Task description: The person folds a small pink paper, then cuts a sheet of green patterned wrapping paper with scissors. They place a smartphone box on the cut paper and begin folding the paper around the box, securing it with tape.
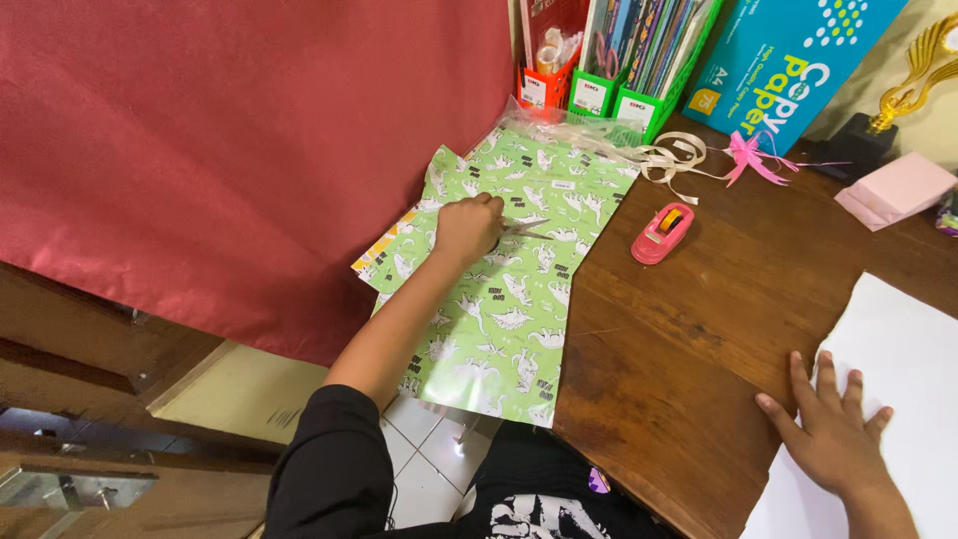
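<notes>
dark wooden worktop (689,349) carries green dinosaur wrapping paper (504,299) hanging over its near-left edge. your left hand (467,228) is closed around scissors (521,228) on that paper. right of the paper sits a pink tape dispenser (661,235); further right your right hand (833,429) lies flat, fingers spread, on white paper (898,349).

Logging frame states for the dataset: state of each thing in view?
left hand: closed on scissors
scissors: blades on the paper
green wrapping paper: flat, overhanging the desk edge
right hand: flat, fingers spread on white sheet
pink tape dispenser: on the desk, untouched
</notes>
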